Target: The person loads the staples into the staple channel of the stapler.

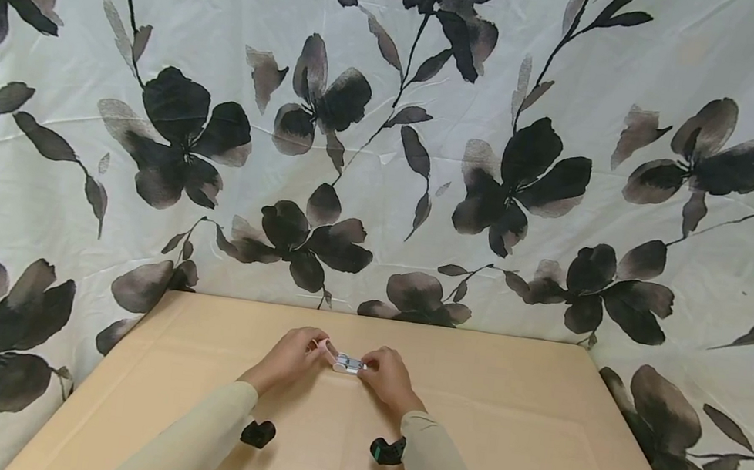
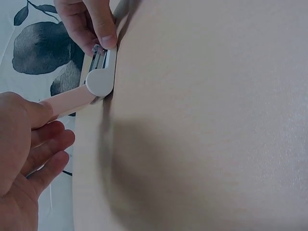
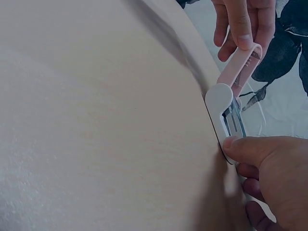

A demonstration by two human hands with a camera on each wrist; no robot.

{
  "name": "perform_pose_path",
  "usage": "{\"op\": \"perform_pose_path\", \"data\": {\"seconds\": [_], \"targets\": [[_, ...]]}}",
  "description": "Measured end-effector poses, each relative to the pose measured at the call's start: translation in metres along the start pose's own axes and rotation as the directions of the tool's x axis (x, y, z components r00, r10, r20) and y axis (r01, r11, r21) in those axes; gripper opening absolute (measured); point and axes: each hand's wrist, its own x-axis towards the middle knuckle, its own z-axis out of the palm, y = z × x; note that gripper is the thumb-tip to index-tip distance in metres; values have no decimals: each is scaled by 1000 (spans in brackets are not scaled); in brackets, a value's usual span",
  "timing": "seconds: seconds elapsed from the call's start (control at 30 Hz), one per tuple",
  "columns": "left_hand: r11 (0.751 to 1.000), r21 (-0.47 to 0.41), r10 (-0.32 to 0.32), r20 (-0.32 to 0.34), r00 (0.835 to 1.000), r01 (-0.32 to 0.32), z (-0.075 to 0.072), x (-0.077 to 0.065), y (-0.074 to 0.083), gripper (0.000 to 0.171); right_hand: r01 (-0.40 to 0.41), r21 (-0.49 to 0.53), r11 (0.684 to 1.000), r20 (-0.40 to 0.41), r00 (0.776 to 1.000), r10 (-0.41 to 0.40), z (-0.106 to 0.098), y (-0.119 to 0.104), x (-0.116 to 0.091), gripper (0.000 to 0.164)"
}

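Note:
A small stapler is held between both hands at the far part of the table, its pink top arm swung up at the round white hinge. My left hand pinches the free end of that pink arm between thumb and fingers. On the other side, my right hand grips the far end of the white base, thumb on top. A slotted metal staple track shows along the base in the right wrist view. The base lies close over the tabletop.
The light wooden-looking table spreads around both forearms. Behind it hangs a white cloth printed with dark flowers, also seen past the table's sides. Black wrist devices sit at both wrists.

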Motion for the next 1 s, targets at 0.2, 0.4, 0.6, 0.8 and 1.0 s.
{"op": "perform_pose_path", "data": {"seconds": [0.2,0.4,0.6,0.8,1.0], "targets": [[1000,-4,19,21,1000,-19,-3,1,3,10,7,9,1000,7,1000,-7,0,0,2,17],[999,-27,26,30,999,-25,-4,3,4,8,17,24,1000,0,1000,-17,1,2,3,17],[999,-33,41,37,998,-39,-4,3,3,8,42,46,998,-16,999,-42,1,2,3,17],[998,-53,20,48,999,-17,-3,4,5,6,49,66,997,-18,999,-48,1,3,1,17],[998,-45,37,36,999,-35,1,5,6,5,57,77,995,-33,998,-55,0,6,-1,17]]}}
